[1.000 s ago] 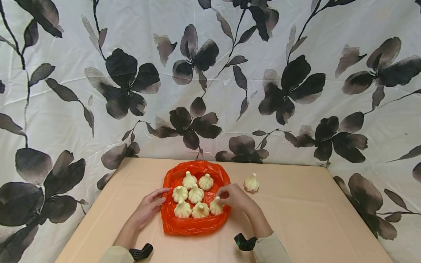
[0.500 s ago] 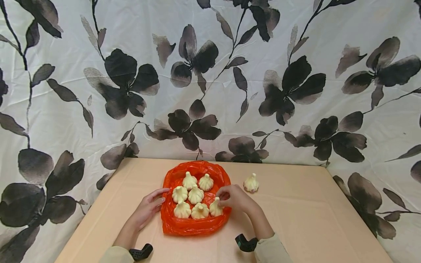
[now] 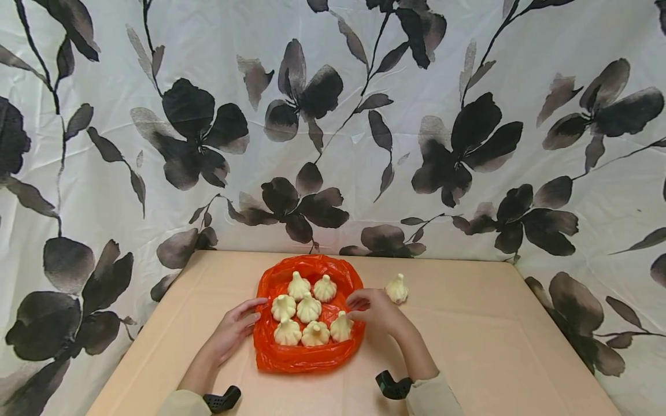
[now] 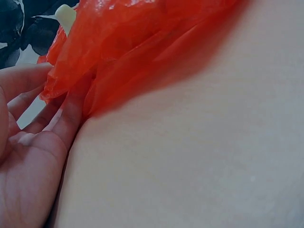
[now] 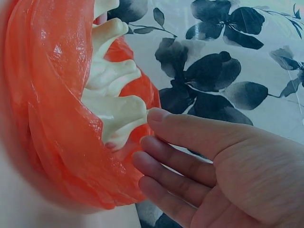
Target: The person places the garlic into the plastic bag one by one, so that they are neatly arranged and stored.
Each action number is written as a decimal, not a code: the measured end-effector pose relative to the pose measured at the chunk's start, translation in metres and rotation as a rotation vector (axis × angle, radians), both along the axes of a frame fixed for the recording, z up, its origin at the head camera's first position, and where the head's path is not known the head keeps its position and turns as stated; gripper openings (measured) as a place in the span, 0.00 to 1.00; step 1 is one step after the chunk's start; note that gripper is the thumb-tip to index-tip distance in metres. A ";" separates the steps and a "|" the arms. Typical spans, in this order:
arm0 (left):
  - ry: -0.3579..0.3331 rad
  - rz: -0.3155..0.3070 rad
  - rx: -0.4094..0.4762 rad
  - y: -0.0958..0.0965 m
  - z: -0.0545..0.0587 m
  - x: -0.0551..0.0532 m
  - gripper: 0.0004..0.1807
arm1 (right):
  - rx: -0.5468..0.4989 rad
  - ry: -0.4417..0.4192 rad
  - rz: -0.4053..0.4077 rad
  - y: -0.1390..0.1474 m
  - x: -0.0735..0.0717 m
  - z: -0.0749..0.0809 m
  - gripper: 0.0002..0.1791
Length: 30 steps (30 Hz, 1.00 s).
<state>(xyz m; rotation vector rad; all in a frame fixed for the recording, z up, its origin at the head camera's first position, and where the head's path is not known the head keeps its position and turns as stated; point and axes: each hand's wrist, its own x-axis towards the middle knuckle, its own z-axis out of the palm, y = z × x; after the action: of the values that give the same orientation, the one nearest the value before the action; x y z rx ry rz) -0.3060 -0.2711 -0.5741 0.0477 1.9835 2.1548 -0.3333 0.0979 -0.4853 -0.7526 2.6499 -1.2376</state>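
Several pale garlic bulbs sit stem up inside an open red plastic bag whose rim is rolled down. My left hand rests at the bag's left side. Its fairly straight fingers touch the plastic, one partly covered by it. At the bag's right rim is my right hand, fingers spread loosely beside the front right bulb. In the right wrist view the thumb tip lies right at that bulb's stem, with the other fingertips apart from it. A single garlic bulb stands on the table behind the right hand.
A tan table carries everything, its far edge meeting a white cloth printed with dark flowers. Black wrist cameras sit on both wrists.
My right hand has loosened from the front right garlic bulb, its fingers parting and drawing slightly right. The left hand and bag stay nearly in place.
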 end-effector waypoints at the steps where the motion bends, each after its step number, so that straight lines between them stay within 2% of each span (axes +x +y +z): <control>1: -0.002 -0.001 0.000 0.000 0.000 0.000 0.26 | -0.007 -0.001 0.001 0.001 0.000 0.001 0.11; 15: -0.004 0.025 -0.029 0.002 0.002 0.001 0.27 | -0.018 0.009 -0.071 0.015 0.002 0.001 0.11; 23: -0.011 0.030 -0.031 0.002 0.004 0.001 0.26 | -0.033 0.027 -0.065 0.025 0.003 0.003 0.11; 30: -0.022 0.037 -0.037 0.003 0.004 0.002 0.26 | -0.006 0.023 -0.119 0.034 0.003 0.003 0.11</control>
<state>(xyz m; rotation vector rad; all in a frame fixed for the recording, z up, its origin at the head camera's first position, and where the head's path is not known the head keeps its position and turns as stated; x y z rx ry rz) -0.3038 -0.2677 -0.5696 -0.0179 2.0275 2.1306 -0.3299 0.1318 -0.4824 -0.6210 2.7469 -1.2730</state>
